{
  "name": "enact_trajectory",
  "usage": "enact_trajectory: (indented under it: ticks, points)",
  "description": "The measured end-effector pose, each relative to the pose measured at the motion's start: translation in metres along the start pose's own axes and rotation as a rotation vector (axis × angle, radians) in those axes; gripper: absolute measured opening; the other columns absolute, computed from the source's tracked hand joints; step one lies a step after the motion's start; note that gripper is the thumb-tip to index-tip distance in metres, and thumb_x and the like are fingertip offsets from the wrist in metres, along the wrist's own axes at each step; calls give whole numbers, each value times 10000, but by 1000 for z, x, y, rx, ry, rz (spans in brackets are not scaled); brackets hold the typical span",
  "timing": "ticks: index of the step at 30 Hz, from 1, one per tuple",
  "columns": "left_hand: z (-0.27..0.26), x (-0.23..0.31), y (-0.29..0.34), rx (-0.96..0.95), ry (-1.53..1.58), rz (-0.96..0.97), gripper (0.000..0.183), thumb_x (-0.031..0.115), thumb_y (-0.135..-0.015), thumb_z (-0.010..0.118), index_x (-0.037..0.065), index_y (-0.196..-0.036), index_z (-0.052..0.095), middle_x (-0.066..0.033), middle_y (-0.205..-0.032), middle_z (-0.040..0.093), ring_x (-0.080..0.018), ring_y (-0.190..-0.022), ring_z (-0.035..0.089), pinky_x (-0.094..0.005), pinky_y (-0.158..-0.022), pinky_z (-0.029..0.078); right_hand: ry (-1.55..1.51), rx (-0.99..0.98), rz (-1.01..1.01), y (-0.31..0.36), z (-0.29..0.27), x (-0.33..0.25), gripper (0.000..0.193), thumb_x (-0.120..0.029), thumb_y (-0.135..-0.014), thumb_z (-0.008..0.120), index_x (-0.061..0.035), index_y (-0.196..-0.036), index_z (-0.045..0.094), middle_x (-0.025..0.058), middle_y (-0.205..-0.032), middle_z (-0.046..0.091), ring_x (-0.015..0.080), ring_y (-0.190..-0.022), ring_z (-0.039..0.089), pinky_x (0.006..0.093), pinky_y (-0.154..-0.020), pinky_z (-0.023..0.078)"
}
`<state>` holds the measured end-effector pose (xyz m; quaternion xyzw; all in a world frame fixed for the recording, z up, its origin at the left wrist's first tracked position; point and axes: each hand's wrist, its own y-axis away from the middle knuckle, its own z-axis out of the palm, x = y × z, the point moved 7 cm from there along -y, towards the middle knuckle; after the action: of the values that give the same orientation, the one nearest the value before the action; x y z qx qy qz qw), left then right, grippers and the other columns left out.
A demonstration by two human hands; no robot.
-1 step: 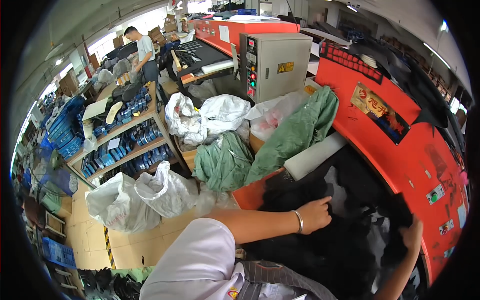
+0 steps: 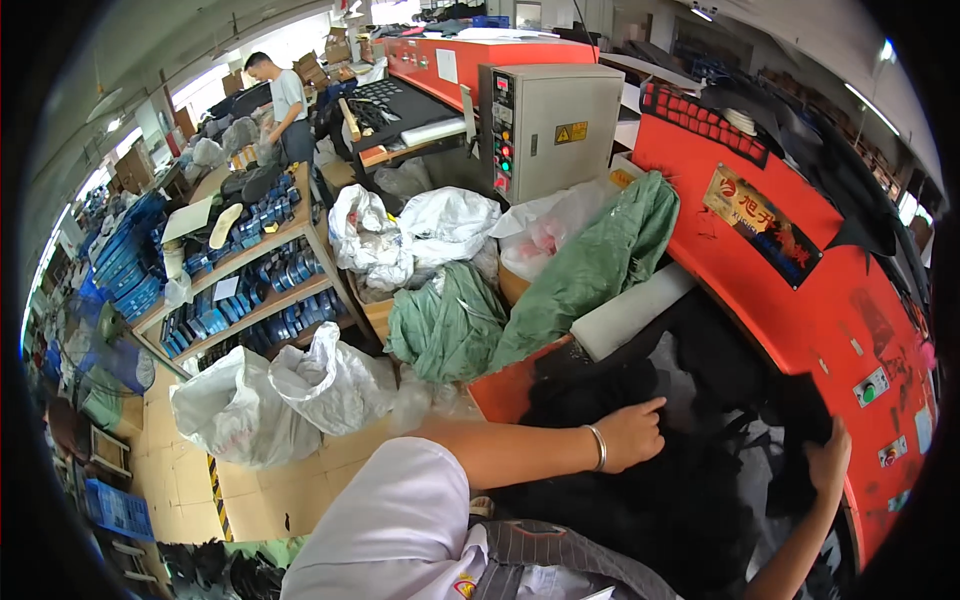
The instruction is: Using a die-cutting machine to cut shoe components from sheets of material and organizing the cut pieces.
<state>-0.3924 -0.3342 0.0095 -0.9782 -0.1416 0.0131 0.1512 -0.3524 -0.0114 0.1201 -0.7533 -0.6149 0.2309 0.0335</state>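
My left hand (image 2: pixel 632 438) is over the heap of black fabric-like pieces (image 2: pixel 600 500) in front of me. Its index finger is stretched out and the other fingers are partly curled, with no held thing visible. A metal bangle (image 2: pixel 599 449) circles that wrist. Farther right, my right hand (image 2: pixel 829 456) grips the edge of a black sheet (image 2: pixel 790 410) close to the red machine (image 2: pixel 750 180). The fingertips on the sheet are partly hidden. Dark grey patches show between the black pieces.
A white roll (image 2: pixel 633 312) lies beyond the black material. Green sacks (image 2: pixel 445 325) and white sacks (image 2: pixel 245 405) stand to the left. Behind them are a grey control cabinet (image 2: pixel 553 135) and a shelf of blue blocks (image 2: pixel 240 255). Another person (image 2: pixel 287 105) stands at the far left.
My right hand and the black sheet's edge have shifted slightly up and to the right. My left hand has hardly moved.
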Motion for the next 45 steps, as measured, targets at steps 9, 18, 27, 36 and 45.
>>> enact_trajectory:
  ticks: [9, 18, 27, 36, 45]
  points:
    - [-28, 3, 66, 311, 112, 78, 92, 96, -740, 582, 37, -700, 641, -152, -1167, 559, -310, -1288, 403, -433, -1155, 260, -43, -569, -405, 48, 188, -235, 261, -67, -698, 670, -22, -951, 624, 188, -903, 658, 356, -836, 650, 406, -730, 517]
    - [-5, -25, 48, 16, 201, -48, 72, 118, -621, 679, 63, -666, 692, -207, -1192, 560, -298, -747, 602, -413, -718, 460, -524, -949, -202, 13, 189, -226, 283, -150, -818, 717, -18, -1063, 663, 97, -1032, 672, 161, -954, 622, 311, -853, 495]
    - [-32, -98, 90, 151, 171, -83, 282, 213, -472, 746, 115, -685, 589, -72, -718, 552, -255, -743, 565, -394, -688, 379, -298, -275, -119, 41, 254, -119, 259, -299, -910, 563, -70, -1003, 639, 170, -902, 660, 371, -863, 624, 398, -751, 498]
    - [-89, -257, 314, 869, 1117, -1175, 558, 58, -651, 760, -96, -1146, 553, -167, -1085, 626, -259, -936, 620, -359, -865, 502, -561, -123, 143, -11, 216, -86, 271, -261, -866, 655, -27, -1002, 669, 128, -887, 671, 199, -820, 634, 327, -762, 497]
    - [-107, -175, 356, 1067, 1378, -1357, 578, 245, -800, 656, -93, -1239, 490, -196, -1182, 562, -321, -1028, 583, -404, -905, 488, -724, 319, 1168, -69, 257, 84, 369, -224, -826, 696, 62, -1051, 633, 226, -1148, 618, 301, -1060, 594, 373, -920, 447]
